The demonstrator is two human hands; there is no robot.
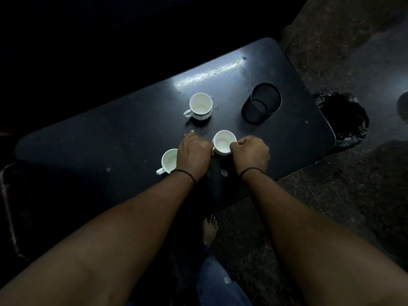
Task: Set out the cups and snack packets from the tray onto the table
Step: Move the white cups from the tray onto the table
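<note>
Three empty white cups stand on a dark table point(132, 138). The far cup point(200, 105) has its handle pointing left. The middle cup point(223, 142) sits between my two hands. My right hand point(251, 154) is closed on its right rim. My left hand point(193, 154) lies palm down against the cup's left side, one finger stretched forward; its grip is hidden. The near-left cup point(169, 161) is partly covered by my left hand, and its handle points toward me. I can make out no tray or snack packets in the dim light.
A black mesh holder point(262, 103) stands at the right of the table. A bin lined with a black bag point(344, 120) sits past the table's right end. My bare foot point(209, 228) is on the stone floor under the near edge.
</note>
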